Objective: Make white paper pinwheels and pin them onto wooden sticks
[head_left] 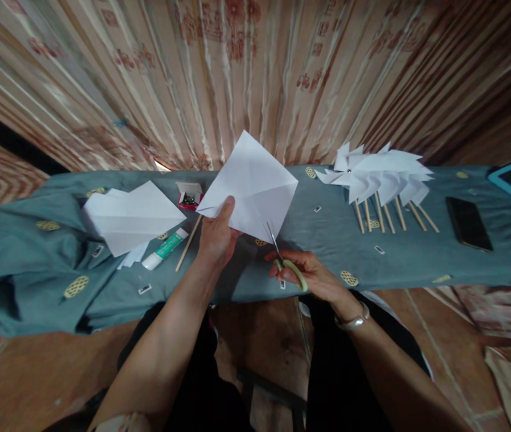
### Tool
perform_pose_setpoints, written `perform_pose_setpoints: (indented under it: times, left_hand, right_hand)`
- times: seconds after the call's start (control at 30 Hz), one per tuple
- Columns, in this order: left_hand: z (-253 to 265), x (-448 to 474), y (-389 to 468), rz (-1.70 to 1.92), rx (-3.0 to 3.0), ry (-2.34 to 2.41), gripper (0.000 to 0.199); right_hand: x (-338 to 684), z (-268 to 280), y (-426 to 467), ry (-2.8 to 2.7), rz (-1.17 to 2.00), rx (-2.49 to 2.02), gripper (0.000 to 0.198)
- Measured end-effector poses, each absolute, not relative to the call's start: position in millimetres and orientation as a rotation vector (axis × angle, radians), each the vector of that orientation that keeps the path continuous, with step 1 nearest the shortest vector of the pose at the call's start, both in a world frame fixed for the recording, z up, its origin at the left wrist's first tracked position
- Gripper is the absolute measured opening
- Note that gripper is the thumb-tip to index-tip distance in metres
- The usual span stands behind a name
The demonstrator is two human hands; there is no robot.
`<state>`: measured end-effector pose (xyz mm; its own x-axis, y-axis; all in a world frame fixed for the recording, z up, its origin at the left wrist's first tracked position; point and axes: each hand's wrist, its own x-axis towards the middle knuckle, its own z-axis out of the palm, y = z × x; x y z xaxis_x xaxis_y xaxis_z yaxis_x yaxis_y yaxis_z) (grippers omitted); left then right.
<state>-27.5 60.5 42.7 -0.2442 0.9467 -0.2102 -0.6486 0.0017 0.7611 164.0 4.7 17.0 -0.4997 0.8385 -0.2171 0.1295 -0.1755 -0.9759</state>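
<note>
Left hand (218, 239): fingers clamped on paper square (255, 171), presumably steadying it. Right hand (312, 271): fingers clamped on scissors (300, 278), blades by lower corner, likely for control.

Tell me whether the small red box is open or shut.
Open: on the red box, the flap stands raised and small items show inside.
</note>
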Motion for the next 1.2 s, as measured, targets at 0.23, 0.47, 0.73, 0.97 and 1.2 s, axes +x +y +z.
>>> perform_pose_setpoints:
  times: [0.23, 0.47, 0.73, 0.97, 1.2]
  left_hand:
    - [43.7, -27.1, 59.7, 1.581, 0.408, 0.956, 0.021]
    - [45.3, -28.0, 59.9, 1.590, 0.402, 0.951, 0.021]
    - [48.2, -29.2, 60.4, 1.599, 0.383, 0.963, 0.022]
    - [46.8, -30.0, 61.0, 1.636, 0.384, 0.926, 0.036]
    - [48.1, -30.3, 61.3, 1.628, 0.384, 0.947, 0.033]
  right_hand:
    - [163.4, 15.9, 4.1, -1.533, 1.755, -1.122, 0.051]
    - [162.8, 16.1, 4.0, -1.501, 1.775, -1.130, 0.052]
    - [160.4, 14.2, 3.1, -1.436, 1.765, -1.126, 0.051]
    - [158.1, 13.4, 3.0, -1.381, 1.795, -1.148, 0.051]
    - [156.8, 13.9, 3.1, -1.342, 1.810, -1.162, 0.049]
